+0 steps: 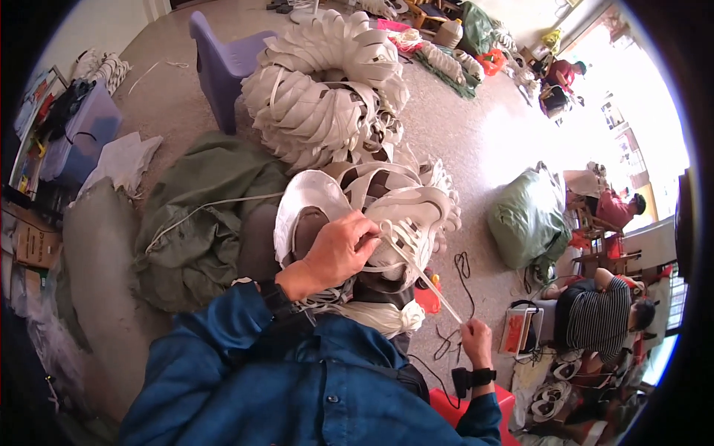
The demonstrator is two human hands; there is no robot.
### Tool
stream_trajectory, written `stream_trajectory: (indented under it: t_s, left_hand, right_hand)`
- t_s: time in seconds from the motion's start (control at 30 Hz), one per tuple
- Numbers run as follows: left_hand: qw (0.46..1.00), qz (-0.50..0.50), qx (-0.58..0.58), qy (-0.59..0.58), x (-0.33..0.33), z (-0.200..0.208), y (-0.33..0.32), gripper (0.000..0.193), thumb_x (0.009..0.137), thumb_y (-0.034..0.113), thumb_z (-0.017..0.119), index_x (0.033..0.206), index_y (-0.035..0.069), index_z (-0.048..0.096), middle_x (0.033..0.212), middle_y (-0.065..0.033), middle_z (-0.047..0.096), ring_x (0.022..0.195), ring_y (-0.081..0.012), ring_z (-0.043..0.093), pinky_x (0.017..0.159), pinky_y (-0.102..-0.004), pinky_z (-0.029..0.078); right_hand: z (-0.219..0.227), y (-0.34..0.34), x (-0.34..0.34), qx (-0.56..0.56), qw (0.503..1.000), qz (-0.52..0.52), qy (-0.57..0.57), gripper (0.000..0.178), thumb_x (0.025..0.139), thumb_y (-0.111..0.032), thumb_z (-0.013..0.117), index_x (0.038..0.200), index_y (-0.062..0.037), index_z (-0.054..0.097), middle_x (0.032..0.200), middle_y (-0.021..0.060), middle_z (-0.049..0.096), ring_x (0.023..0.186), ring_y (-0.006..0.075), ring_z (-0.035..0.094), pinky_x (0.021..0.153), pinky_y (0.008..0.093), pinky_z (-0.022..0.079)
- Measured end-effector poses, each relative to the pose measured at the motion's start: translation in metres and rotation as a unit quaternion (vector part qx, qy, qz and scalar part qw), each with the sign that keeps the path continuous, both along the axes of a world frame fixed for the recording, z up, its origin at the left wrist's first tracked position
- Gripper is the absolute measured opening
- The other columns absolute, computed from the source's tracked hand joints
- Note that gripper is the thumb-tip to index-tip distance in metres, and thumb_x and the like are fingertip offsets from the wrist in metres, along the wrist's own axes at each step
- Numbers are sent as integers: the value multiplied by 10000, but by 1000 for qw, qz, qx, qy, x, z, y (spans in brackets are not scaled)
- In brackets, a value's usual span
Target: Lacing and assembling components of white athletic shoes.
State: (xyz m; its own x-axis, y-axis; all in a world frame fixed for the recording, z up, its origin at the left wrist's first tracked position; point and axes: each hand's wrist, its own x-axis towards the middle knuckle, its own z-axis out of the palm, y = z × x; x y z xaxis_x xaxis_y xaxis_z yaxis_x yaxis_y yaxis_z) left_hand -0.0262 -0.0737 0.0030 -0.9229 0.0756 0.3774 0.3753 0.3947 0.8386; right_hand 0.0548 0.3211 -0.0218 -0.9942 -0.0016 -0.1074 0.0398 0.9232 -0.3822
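Your left hand closes its grip on a white strap, fingers pressed together around its upper end, against the white shoe upper lying in your lap. The strap runs taut from that grip down to your right hand, which pinches its lower end between fingertips. Just beyond the left grip stands a ring-shaped stack of white uppers. Left of it lies a green sack.
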Motion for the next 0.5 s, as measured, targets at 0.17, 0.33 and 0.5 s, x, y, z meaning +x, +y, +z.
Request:
stream_trajectory:
  t_s: [0.17, 0.33, 0.5]
  left_hand:
    - [989, -31, -36, -138, -17, 28, -1, 168, 893, 139, 676, 981, 8, 618, 849, -131, 642, 768, -246, 670, 660, -353, 511]
    - [991, -58, -98, 66, -29, 12, 2, 124, 894, 51, 619, 1012, 13, 620, 866, -137, 625, 789, -275, 644, 684, -363, 496]
    - [997, -71, -28, -2, -25, 14, 6, 183, 890, 17, 611, 1071, 23, 636, 927, -103, 581, 760, -228, 576, 698, -322, 477]
  right_hand:
    - [-14, -41, -12, -39, 993, 39, 101, 95, 878, -91, 633, 892, -1, 604, 754, 165, 598, 692, 308, 618, 621, 391, 483]
    - [34, -133, -50, -171, 952, 127, 221, 104, 882, -11, 619, 984, 0, 600, 951, 166, 614, 805, 304, 629, 714, 379, 506]
    - [49, -172, -65, -222, 935, 158, 228, 179, 831, -34, 676, 1001, -14, 623, 993, 158, 611, 918, 338, 616, 794, 404, 497]
